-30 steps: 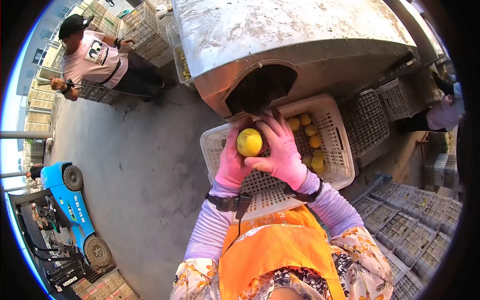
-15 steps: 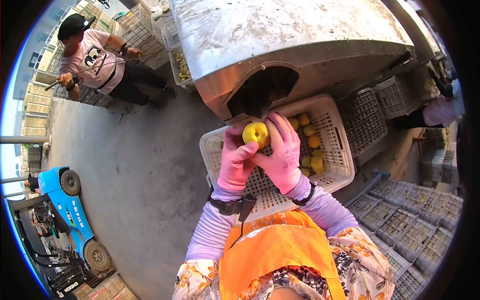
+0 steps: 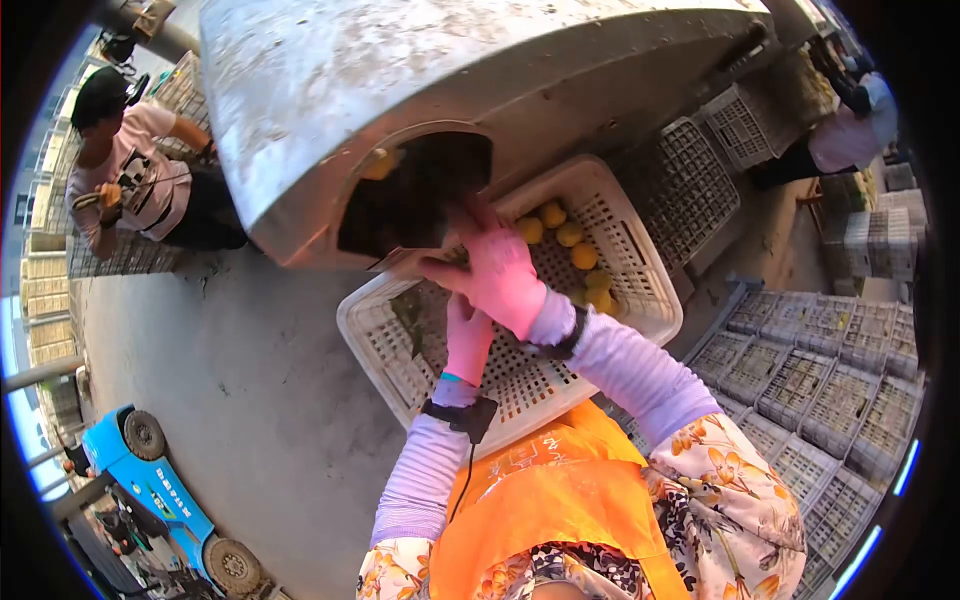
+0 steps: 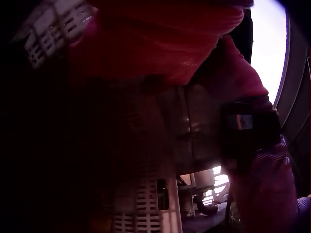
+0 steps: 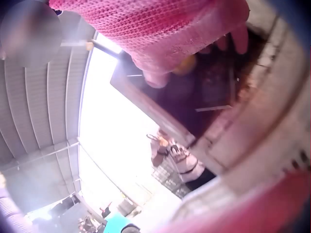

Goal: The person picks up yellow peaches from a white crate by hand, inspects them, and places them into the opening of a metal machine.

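Observation:
In the head view, my pink-gloved right hand [image 3: 503,275] reaches to the dark opening [image 3: 415,195] of a metal machine, thumb out and fingers extended but blurred. A yellow fruit [image 3: 380,163] shows at the opening's upper left, apart from that hand; the right wrist view has a yellow fruit [image 5: 185,64] beyond the glove. My left hand [image 3: 467,342] is below the right one, over the white crate [image 3: 640,262], its fingers partly hidden. Several yellow fruits [image 3: 570,234] lie along the crate's right side, and something green [image 3: 408,312] on its left. The left wrist view is dark.
The metal housing [image 3: 400,70] overhangs the crate's far side. Stacked crates [image 3: 800,385] stand at the right, beyond another crate [image 3: 690,190]. A person [image 3: 135,180] stands at the left, another [image 3: 850,130] at the far right. A blue forklift [image 3: 160,490] is at lower left.
The yellow fruit held between both hands is no longer seen in them. My right hand has moved to the opening and my left hand has lowered. The head view has shifted.

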Demonstrator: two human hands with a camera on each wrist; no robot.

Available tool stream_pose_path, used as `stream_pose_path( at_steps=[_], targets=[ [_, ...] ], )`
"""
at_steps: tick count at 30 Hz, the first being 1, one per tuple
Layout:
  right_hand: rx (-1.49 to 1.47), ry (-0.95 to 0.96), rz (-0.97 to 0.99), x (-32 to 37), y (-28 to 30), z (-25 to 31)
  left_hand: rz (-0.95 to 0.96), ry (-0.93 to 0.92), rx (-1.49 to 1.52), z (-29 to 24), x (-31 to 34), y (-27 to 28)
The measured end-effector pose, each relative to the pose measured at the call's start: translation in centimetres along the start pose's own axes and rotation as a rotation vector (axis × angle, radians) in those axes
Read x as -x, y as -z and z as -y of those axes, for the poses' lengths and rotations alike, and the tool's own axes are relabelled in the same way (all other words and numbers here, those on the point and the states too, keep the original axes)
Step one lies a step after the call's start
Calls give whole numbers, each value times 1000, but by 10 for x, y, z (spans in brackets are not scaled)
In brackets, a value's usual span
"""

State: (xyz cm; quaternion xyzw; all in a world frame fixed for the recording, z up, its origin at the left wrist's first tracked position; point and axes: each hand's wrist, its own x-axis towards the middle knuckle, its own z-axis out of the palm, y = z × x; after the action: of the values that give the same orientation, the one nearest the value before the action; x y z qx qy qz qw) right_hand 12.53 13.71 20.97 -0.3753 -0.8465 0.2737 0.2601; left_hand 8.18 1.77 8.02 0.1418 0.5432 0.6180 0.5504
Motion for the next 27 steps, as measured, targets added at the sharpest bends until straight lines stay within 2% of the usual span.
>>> stream_pose_path(
  at_steps=[1,3,4,5,8,9,10,12,15,18,20,21,24,27],
  targets=[
    [-70,-37,85,25,10,-27,48,-216,-636,52,-31,8],
    [102,-207,136,57,13,-104,90,-344,-1357,79,-64,-20],
    [326,-216,111,71,7,-152,82,-244,-1445,71,-73,-48],
    [565,-223,178,78,0,-196,87,-337,-1501,87,-96,-58],
    [887,-253,357,79,-44,-286,75,-709,-1659,150,-168,-69],
    [834,-428,338,76,-64,-300,55,-710,-1733,156,-178,-78],
    [813,-374,261,80,-74,-314,36,-707,-1807,161,-184,-85],
    [757,-268,113,81,-86,-319,42,-690,-1885,166,-195,-91],
    [953,-432,276,85,-96,-313,123,-701,-1865,167,-199,-97],
    [913,-658,391,82,-102,-319,140,-831,-1800,166,-206,-94],
    [954,-561,432,85,-98,-314,153,-929,-1735,167,-213,-89],
    [971,-511,452,85,-95,-309,184,-896,-1762,168,-216,-87],
    [809,-541,324,80,-76,-288,278,-800,-1829,167,-227,-89],
    [739,-663,747,42,-23,-242,365,-667,-1834,156,-229,-96]
  ],
)
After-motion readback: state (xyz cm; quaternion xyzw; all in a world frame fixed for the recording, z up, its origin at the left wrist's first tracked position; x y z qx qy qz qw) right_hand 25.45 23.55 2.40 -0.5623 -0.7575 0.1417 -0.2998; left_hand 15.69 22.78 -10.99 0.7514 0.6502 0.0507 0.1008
